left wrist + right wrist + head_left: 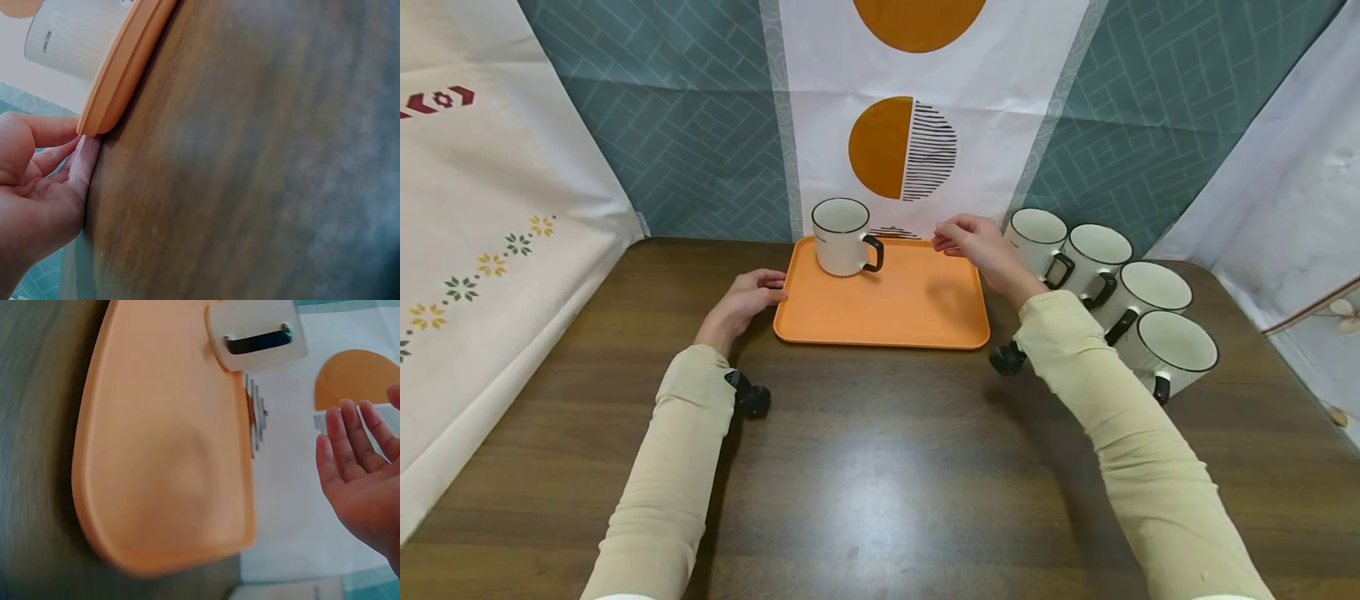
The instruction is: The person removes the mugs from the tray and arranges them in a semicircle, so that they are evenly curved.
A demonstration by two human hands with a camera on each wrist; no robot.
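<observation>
A white mug with a dark rim and black handle stands upright on the orange tray, toward its back left corner. At the tray's left edge my left hand pinches the rim, seen close in the left wrist view with fingertip and thumb at the edge. My right hand hovers over the tray's back right part, holding nothing. Its fingers are loosely extended in the right wrist view, and its shadow falls on the tray.
Several matching white mugs stand in a slanting row on the wooden table, right of the tray, with the right forearm passing close to them. A patterned cloth hangs behind the tray. Pale cloth hangs at the left side.
</observation>
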